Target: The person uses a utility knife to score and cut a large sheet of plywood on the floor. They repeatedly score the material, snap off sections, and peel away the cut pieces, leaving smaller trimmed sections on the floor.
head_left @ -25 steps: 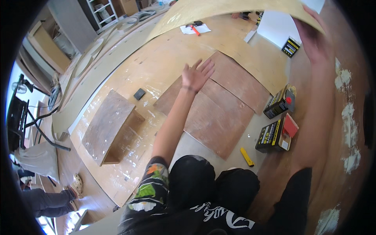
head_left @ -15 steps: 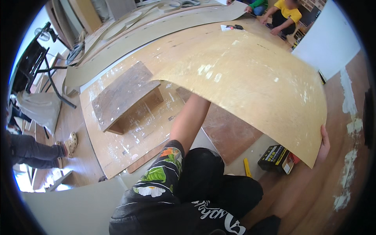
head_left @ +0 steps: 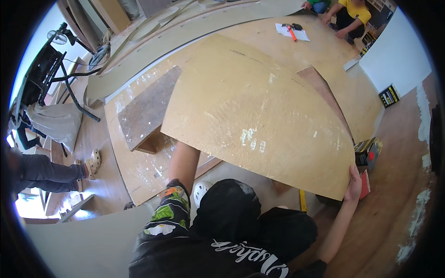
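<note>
A thin, tan sheet of board point(head_left: 259, 120), blotched with white patches, is raised and bowed in front of me. Its right near corner is gripped by my right hand point(head_left: 354, 184), thumb on the upper face and fingers mostly behind the edge. My left forearm point(head_left: 184, 162) reaches under the sheet's left near edge, so that hand and its fingers are hidden. Beyond the sheet's left side stands a low brown wooden stool point(head_left: 147, 109). Another brown panel point(head_left: 323, 90) shows partly behind the sheet's far right edge.
A yellow cutter point(head_left: 303, 200) lies by my knees. Near my right hand are a black-and-yellow tin point(head_left: 368, 150) and a red object point(head_left: 365, 184). An orange-handled tool point(head_left: 292, 34) rests on white paper far off. One person point(head_left: 348, 18) crouches beyond; another's legs point(head_left: 51, 175) are at left.
The sheet has swung left and toward me, now partly covering the stool. Both my arms have shifted left with it. The brown panel at the far right has come into view.
</note>
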A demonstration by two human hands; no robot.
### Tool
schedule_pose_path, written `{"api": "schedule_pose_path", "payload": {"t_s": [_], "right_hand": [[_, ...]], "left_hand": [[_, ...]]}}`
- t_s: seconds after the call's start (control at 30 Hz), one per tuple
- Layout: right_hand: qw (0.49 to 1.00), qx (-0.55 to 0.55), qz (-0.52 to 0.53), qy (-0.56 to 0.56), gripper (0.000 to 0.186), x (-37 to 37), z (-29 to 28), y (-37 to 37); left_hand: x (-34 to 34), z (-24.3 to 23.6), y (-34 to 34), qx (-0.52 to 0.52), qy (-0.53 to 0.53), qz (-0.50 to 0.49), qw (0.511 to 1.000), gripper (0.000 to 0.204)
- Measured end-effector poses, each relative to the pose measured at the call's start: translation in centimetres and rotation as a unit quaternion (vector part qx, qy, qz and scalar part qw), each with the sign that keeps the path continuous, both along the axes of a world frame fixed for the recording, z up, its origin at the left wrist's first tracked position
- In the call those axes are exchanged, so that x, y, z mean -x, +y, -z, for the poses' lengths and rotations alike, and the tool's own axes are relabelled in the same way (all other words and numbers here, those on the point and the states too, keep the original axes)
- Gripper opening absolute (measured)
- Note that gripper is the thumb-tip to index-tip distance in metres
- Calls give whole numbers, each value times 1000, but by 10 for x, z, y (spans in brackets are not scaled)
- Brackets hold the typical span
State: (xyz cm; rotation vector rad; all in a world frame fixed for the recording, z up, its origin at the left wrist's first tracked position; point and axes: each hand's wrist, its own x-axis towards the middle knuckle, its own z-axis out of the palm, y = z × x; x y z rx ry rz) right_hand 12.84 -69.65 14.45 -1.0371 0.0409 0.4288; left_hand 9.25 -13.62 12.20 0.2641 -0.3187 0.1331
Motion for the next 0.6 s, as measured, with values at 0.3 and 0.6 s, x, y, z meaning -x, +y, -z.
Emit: {"api": "schedule_pose_path", "payload": {"t_s": [0.3,0.6], "right_hand": [[997,51,-27,45,52,-26,63,2],[983,160,40,-77,55,-7,89,7]], "left_hand": [[36,6,71,-156,196,-19,968,56],[46,40,58,-336,434,-51,834,65]]}}
